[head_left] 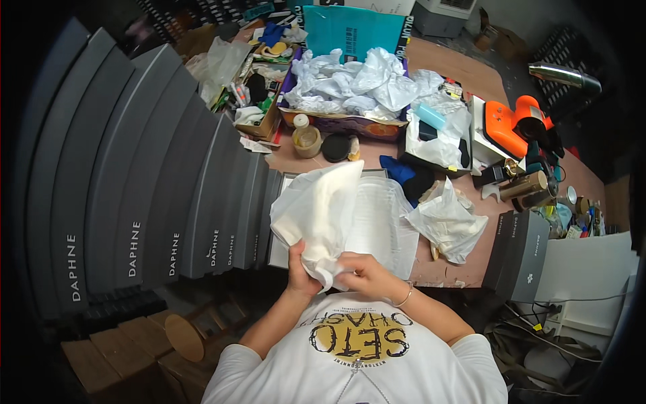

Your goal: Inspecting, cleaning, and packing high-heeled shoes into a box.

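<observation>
Both hands grip a crumpled white cloth bag (321, 215), lifted just above the near edge of the brown wooden table (464, 67). The left hand (301, 266) clenches the bag's lower part from the left, its fingers wrapped into the fabric. The right hand (358, 271), a thin bracelet at its wrist, pinches the bag's bottom corner. Behind the bag lies a flat clear plastic sleeve (383, 219); beside that, a crumpled white plastic bag (447, 222). Left of the bag stands a row of dark grey boxes (155, 182).

I hold a white drawstring-soft cloth bag (316, 209) upright over the table edge, its crumpled lower end bunched between my hands, top leaning right
</observation>
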The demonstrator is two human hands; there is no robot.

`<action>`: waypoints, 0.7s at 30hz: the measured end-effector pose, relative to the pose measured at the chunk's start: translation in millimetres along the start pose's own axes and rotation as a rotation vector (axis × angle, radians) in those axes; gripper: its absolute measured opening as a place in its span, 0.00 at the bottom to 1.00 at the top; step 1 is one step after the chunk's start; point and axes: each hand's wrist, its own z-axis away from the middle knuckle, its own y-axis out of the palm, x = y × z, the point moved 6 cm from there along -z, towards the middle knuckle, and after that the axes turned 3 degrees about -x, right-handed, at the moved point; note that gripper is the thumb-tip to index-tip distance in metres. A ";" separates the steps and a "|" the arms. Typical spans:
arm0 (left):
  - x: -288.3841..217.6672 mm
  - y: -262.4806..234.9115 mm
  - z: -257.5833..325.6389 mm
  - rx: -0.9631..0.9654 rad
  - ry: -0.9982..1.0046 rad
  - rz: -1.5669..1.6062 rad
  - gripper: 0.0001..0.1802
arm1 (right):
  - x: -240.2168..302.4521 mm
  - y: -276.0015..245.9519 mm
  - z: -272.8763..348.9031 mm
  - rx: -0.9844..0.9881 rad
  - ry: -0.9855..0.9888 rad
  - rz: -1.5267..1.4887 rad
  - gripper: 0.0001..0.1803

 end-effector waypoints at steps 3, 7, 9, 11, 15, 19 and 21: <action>13.1 6.9 -24.4 0.072 0.118 -0.409 0.33 | -70.7 -40.5 28.2 -0.348 0.243 -0.913 0.19; 44.2 48.9 -29.1 0.339 0.221 -1.190 0.41 | -60.6 -73.1 40.0 -0.605 0.100 -0.676 0.35; 58.0 51.8 -42.9 0.448 0.364 -1.203 0.48 | -52.2 -83.4 40.4 -0.722 0.065 -0.518 0.40; 53.5 52.6 -37.9 0.442 0.532 -1.467 0.51 | -50.9 -95.4 44.1 -0.797 0.035 -0.548 0.43; 33.7 -26.5 -7.7 0.110 0.130 -1.479 0.40 | -76.0 -110.9 25.0 -0.528 0.190 -0.344 0.34; 44.4 -175.2 9.3 -0.585 -0.427 -0.639 0.33 | -177.1 -93.7 -9.8 -0.377 0.467 0.347 0.27; 62.8 -169.7 -5.4 -0.603 -0.489 -0.609 0.30 | -193.9 -89.9 -14.8 -0.361 0.462 0.459 0.28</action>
